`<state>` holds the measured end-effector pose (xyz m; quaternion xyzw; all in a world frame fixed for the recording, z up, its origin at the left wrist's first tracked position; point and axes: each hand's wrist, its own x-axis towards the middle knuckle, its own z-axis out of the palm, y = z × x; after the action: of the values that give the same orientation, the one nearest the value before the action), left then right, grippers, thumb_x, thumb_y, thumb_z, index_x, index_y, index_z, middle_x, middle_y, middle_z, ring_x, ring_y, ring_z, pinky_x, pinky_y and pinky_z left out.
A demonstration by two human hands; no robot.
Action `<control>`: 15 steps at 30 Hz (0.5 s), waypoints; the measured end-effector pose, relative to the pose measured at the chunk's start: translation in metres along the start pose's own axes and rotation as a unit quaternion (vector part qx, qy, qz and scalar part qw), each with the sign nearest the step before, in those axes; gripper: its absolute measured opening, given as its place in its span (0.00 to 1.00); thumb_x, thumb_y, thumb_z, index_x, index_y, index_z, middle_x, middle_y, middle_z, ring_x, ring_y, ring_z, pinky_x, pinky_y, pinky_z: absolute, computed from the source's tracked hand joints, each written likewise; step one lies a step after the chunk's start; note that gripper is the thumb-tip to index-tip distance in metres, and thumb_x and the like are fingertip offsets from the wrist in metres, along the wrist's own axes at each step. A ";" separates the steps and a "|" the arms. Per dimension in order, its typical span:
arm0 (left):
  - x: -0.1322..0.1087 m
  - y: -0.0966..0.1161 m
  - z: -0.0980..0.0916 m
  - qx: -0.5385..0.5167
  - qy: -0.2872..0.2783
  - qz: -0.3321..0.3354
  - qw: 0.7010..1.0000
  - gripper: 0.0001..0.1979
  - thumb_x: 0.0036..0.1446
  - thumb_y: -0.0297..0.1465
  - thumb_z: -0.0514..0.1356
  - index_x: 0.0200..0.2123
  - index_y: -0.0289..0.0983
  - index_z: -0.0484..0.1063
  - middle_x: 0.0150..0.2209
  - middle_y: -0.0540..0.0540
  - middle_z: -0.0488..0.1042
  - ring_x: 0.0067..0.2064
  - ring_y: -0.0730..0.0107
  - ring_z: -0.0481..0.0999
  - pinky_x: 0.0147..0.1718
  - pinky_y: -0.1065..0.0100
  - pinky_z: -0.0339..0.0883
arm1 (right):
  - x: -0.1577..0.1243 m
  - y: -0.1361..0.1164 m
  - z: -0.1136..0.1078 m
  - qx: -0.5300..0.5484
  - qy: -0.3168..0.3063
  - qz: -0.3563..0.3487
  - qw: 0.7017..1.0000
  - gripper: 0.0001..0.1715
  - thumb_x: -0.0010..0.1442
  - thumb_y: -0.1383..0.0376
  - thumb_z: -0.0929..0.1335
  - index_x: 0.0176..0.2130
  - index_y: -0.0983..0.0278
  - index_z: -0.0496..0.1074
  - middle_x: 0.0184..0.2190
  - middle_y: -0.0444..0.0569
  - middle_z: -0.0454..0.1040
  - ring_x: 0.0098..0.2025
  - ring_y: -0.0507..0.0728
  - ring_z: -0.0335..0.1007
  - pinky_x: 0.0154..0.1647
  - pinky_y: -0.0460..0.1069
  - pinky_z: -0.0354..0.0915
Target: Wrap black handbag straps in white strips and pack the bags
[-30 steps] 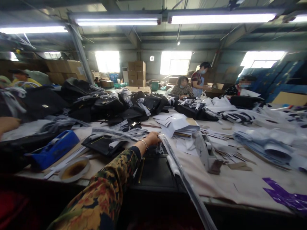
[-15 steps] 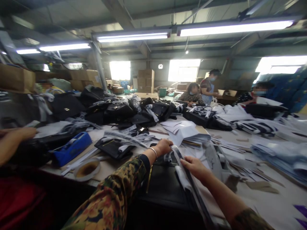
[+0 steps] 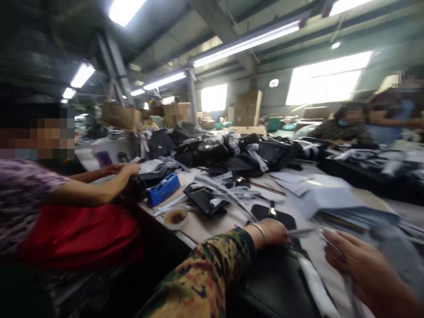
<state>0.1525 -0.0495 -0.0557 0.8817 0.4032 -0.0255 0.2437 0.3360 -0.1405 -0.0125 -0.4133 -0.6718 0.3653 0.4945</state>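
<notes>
My left hand [image 3: 274,232], with a bangle at the wrist, is closed on a strap [image 3: 303,231] that looks wrapped in clear plastic. The strap runs taut across to my right hand [image 3: 359,260], whose fingers pinch it, and a length hangs below that hand. Beneath my hands lies a black bag [image 3: 276,285], its flap [image 3: 281,216] with a gold-coloured clasp folded back on the far side. A white wrapped roll [image 3: 316,282] lies along the bag's right side. Motion blurs the strap and the right fingers.
A tape roll [image 3: 175,217], a blue tape dispenser [image 3: 164,189] and a small black bag [image 3: 205,198] with wrapped straps lie to the left. Paper sheets [image 3: 321,192] are stacked at right. Black bags [image 3: 212,152] pile up behind. A co-worker's arms [image 3: 109,185] reach in from the left.
The view has swung left, bringing a co-worker into sight. My hands have moved apart, stretching the strap between them, and the bag's clasped flap now shows beyond my left hand.
</notes>
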 end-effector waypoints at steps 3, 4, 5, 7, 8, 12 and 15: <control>0.007 -0.007 0.006 0.012 0.002 -0.067 0.998 0.18 0.58 0.46 0.62 0.35 0.37 0.83 0.35 0.36 0.80 0.42 0.51 0.80 0.41 0.61 0.72 | 0.011 -0.022 -0.003 0.221 0.083 0.199 0.951 0.25 0.55 0.52 0.75 0.22 0.61 0.61 0.15 0.35 0.50 0.13 0.45 0.46 0.12 0.44 0.47; 0.011 -0.010 0.007 0.010 0.001 -0.072 0.997 0.20 0.57 0.47 0.62 0.37 0.37 0.83 0.37 0.37 0.80 0.43 0.52 0.80 0.41 0.61 0.72 | 0.014 -0.024 -0.004 0.244 0.104 0.219 0.939 0.25 0.51 0.54 0.77 0.22 0.62 0.62 0.14 0.34 0.50 0.13 0.44 0.45 0.12 0.43 0.45; 0.016 -0.014 0.009 0.005 -0.002 -0.073 0.997 0.21 0.57 0.48 0.63 0.38 0.37 0.83 0.37 0.37 0.80 0.43 0.52 0.80 0.42 0.62 0.71 | 0.016 -0.024 -0.006 0.258 0.112 0.227 0.932 0.24 0.50 0.55 0.78 0.23 0.62 0.63 0.14 0.34 0.51 0.14 0.44 0.45 0.12 0.42 0.45; 0.022 -0.020 0.011 -0.009 -0.010 -0.068 0.998 0.23 0.55 0.50 0.63 0.38 0.36 0.83 0.36 0.38 0.80 0.42 0.53 0.80 0.41 0.63 0.70 | 0.016 -0.024 -0.007 0.262 0.134 0.222 0.930 0.23 0.48 0.55 0.78 0.24 0.63 0.64 0.14 0.34 0.52 0.14 0.44 0.45 0.12 0.41 0.44; 0.023 -0.022 0.012 -0.020 -0.018 -0.060 0.998 0.22 0.55 0.50 0.64 0.38 0.36 0.83 0.35 0.40 0.80 0.41 0.56 0.79 0.40 0.65 0.70 | 0.014 -0.023 -0.007 0.263 0.139 0.219 0.929 0.23 0.48 0.55 0.78 0.24 0.63 0.64 0.14 0.34 0.53 0.14 0.44 0.46 0.12 0.41 0.43; 0.018 -0.033 0.009 -0.070 -0.063 -0.021 0.995 0.17 0.56 0.43 0.64 0.39 0.37 0.82 0.31 0.48 0.79 0.33 0.68 0.77 0.34 0.72 0.68 | 0.010 -0.021 -0.008 0.284 0.143 0.222 0.922 0.23 0.50 0.57 0.77 0.24 0.63 0.62 0.14 0.34 0.54 0.14 0.43 0.46 0.12 0.41 0.42; 0.016 -0.041 0.003 -0.089 -0.096 -0.005 0.991 0.11 0.54 0.37 0.65 0.38 0.37 0.82 0.29 0.51 0.78 0.29 0.71 0.75 0.32 0.74 0.67 | 0.011 -0.018 -0.013 0.297 0.145 0.229 0.916 0.22 0.51 0.57 0.77 0.25 0.63 0.62 0.14 0.34 0.54 0.13 0.44 0.45 0.12 0.41 0.42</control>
<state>0.1341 -0.0171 -0.0792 0.8480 0.3830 -0.0756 0.3585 0.3427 -0.1360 0.0106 -0.4385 -0.3407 0.5869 0.5893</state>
